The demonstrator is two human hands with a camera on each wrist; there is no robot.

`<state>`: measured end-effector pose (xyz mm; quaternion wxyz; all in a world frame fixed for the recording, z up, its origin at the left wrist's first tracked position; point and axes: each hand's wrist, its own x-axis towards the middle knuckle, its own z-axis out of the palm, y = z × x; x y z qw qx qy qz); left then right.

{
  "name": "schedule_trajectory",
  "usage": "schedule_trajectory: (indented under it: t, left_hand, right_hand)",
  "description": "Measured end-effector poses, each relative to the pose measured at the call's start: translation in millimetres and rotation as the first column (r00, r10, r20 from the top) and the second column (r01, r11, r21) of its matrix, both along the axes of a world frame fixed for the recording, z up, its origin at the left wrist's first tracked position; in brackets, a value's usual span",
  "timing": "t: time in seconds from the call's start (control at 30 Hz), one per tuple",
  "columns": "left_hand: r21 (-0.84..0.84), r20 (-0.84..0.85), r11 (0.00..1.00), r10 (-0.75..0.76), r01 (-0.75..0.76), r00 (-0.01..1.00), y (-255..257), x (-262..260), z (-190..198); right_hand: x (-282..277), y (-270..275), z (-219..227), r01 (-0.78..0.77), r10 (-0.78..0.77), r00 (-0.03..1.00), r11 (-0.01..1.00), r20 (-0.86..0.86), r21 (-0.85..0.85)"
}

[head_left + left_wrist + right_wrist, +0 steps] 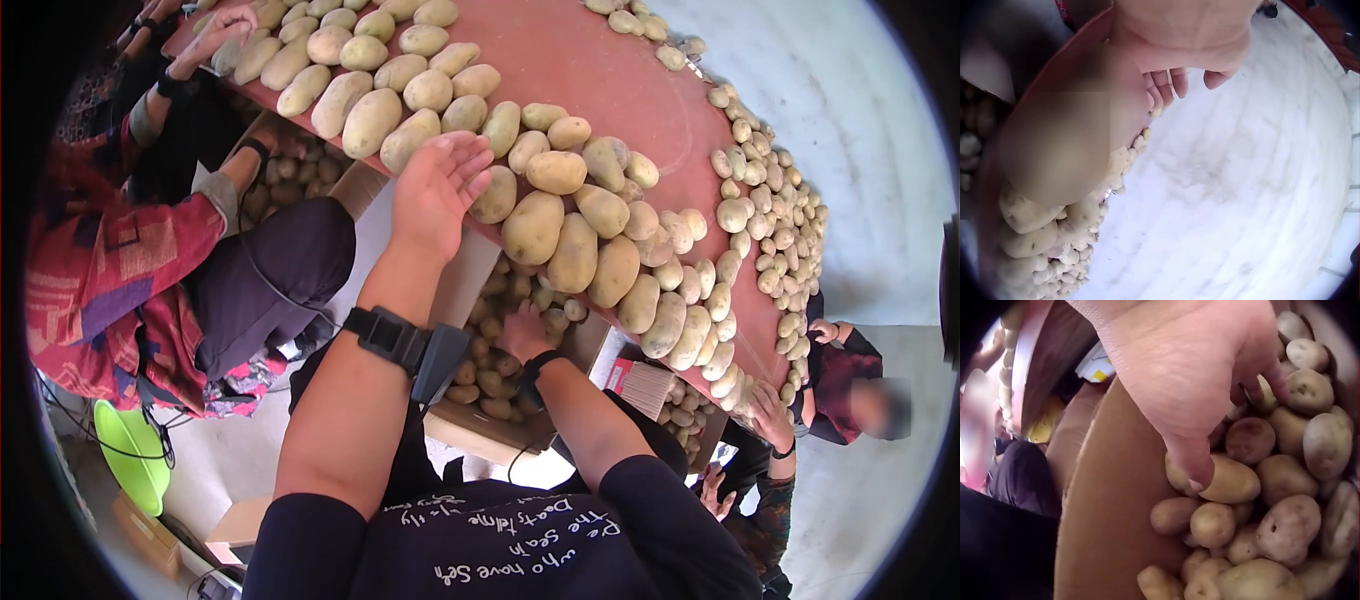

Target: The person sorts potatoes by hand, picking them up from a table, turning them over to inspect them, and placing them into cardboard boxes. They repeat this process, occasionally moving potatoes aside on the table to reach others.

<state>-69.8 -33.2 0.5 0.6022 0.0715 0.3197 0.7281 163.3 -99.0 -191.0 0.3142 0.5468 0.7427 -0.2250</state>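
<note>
My left hand [437,190] is at the near edge of the red table [600,80], palm turned up and fingers loosely bent, with nothing in it. Beside its fingertips lies a row of potatoes [557,172]. In the left wrist view the same hand [1185,37] shows from the wrist side. My right hand [522,332] is down inside a cardboard box [1107,512] of potatoes below the table edge. Seen from the right wrist, that hand [1191,369] spreads over the heap, its thumb against a yellowish potato [1229,477] and its fingertips among others farther in.
Potatoes line the table's near edge, and more [770,210] run along its far right side. To the left sits a person in a patterned red jacket [120,260] beside another box of potatoes [300,180]. Other people's hands [770,415] are at the right end. A green basin [130,455] stands lower left.
</note>
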Motion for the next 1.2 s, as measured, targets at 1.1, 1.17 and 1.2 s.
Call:
schedule_trajectory:
  t: [1.1, 1.17, 1.2]
  left_hand:
    - [0.022, 0.021, 0.998, 0.053, -0.053, 0.998, -3, -1, -2]
    - [0.013, 0.018, 0.998, 0.057, -0.057, 0.998, -4, 1, -3]
    - [0.012, 0.018, 0.998, 0.055, -0.055, 0.998, -4, 3, -3]
  right_hand:
    - [25, -35, 181, 0.044, -0.062, 0.449, 0.998, -0.892, -0.047]
    - [38, -12, 211, 0.027, 0.047, 0.342, 0.998, -0.939, 0.060]
    - [42, -5, 223, 0.183, -0.095, 0.223, 0.982, -0.970, -0.054]
